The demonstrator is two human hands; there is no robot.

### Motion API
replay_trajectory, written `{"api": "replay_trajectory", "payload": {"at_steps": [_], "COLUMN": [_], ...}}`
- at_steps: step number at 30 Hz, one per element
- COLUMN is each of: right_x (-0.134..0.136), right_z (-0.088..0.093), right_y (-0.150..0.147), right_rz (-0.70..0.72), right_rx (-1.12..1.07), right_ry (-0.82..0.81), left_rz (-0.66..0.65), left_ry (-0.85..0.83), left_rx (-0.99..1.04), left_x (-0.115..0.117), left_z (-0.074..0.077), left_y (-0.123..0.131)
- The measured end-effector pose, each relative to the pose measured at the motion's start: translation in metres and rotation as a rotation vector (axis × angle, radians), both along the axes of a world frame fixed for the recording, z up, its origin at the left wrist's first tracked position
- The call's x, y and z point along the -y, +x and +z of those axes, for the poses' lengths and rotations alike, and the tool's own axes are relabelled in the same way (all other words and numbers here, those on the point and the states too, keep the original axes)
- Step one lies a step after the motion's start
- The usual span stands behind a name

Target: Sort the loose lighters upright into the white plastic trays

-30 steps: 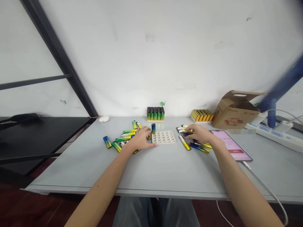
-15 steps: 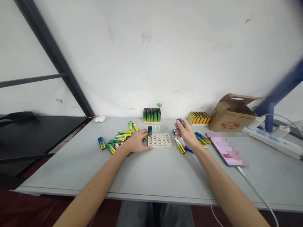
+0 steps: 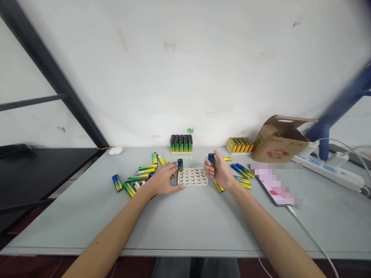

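Blue battery-like cylinder [image 3: 211, 160]: held by right hand [image 3: 220, 170], fingers closed round it; long axis near upright, at right end of white slotted tray [image 3: 193, 183]. Left hand [image 3: 161, 179]: fingers spread at tray's left end, beside second upright cylinder [image 3: 180, 165], far-left slot.

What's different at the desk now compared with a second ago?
The right hand has moved left from the loose multicoloured cylinders toward the white rectangular tray with holes, having picked up a shiny dark-blue cylinder, now held upright. The left hand stays at the tray's left edge, and the blue-and-yellow cylinder still stands upright in its far left corner.
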State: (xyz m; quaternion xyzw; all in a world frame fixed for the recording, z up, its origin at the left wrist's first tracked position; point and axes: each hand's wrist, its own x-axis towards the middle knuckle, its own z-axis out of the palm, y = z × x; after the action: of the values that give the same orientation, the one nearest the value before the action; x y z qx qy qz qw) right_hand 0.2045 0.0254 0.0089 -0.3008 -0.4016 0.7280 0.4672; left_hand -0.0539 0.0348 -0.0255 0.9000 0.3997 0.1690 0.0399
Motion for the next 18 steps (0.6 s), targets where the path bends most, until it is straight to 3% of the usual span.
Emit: {"api": "replay_trajectory", "payload": {"at_steps": [5,18], "right_x": [-0.0011,0.0003], "right_z": [-0.0064,-0.0062], "right_y": [-0.0021,-0.0051], "right_rz": [0.079,-0.008], "right_rx": [-0.097,-0.127], "right_ry": [-0.049,-0.204], "left_rz": [0.020,0.031], "left_ry": [-0.029,-0.052], "left_rx": [0.000,0.016], "left_x": [0.0015,0.0047], "left_z": [0.0018,0.0059], "left_y": [0.0001,0.0045]}}
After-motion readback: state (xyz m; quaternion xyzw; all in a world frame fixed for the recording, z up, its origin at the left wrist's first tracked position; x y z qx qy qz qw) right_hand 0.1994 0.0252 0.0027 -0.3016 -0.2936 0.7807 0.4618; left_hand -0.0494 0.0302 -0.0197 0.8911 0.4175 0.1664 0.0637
